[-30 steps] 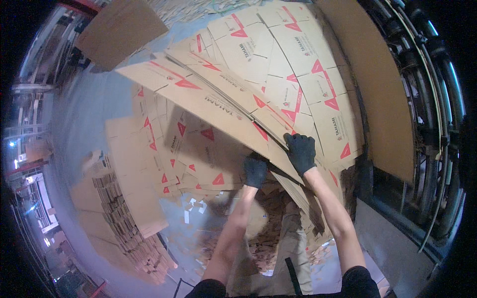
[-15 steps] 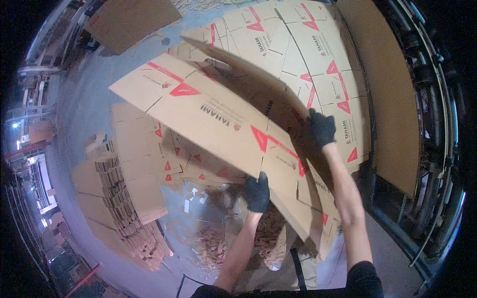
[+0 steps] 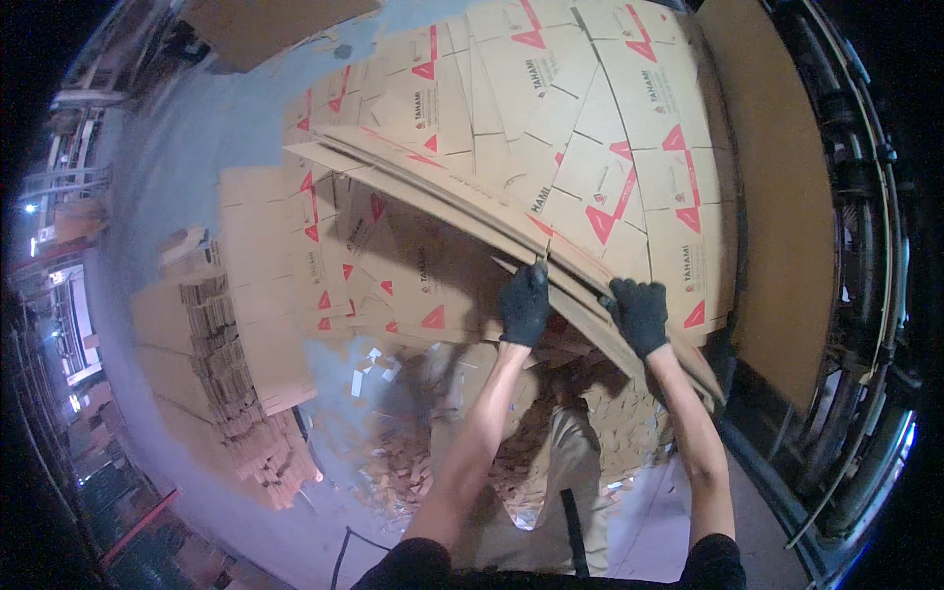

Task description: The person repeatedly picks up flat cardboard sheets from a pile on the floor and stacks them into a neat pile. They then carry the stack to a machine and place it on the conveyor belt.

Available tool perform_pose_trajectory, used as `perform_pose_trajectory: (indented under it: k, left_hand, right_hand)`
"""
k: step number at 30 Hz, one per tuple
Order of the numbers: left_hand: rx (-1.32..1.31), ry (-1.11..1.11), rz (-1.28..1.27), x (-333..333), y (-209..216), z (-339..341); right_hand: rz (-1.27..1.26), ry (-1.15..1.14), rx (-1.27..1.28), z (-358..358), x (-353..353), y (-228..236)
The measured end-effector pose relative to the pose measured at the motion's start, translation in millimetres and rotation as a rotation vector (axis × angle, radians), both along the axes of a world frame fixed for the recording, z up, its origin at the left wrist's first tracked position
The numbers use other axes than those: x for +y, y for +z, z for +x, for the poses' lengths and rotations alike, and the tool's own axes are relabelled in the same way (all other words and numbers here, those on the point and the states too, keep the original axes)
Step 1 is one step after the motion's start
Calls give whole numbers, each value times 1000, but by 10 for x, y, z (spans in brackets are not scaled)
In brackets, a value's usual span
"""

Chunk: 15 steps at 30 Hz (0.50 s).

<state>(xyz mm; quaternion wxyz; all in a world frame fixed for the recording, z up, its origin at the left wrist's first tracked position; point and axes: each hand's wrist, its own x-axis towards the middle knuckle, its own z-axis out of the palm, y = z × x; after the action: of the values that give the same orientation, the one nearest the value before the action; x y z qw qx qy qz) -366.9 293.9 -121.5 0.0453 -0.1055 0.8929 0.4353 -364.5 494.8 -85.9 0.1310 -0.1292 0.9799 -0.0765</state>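
the black-gloved left hand (image 3: 524, 305) and black-gloved right hand (image 3: 639, 317) gripped tilted, flat brown cardboard sheets (image 3: 447, 197). red-printed tan cardboard blanks (image 3: 580, 108) lay spread beneath.

The cardboard sheets (image 3: 423, 174), held in the left hand (image 3: 524, 305) and right hand (image 3: 639, 317), form a diagonal barrier between the person and the far printed carton blanks (image 3: 590, 128). A large brown cardboard panel (image 3: 772, 197) and pipe-lined machinery (image 3: 868, 226) bound the right side. Stacked flat cartons (image 3: 211, 339) obstruct the lower left. Lateral passage is available left of the left hand, above the grey floor (image 3: 261, 133).
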Motion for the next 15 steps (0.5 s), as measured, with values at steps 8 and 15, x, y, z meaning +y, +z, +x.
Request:
perform_pose_trajectory:
  k: [8, 15]
  left_hand:
    - [-81, -98, 316, 245, -81, -85]
    - [244, -462, -306, -222, 908, 172]
  right_hand:
    - [-98, -122, -59, 152, 45, -192]
    - [214, 66, 204, 352, -52, 315]
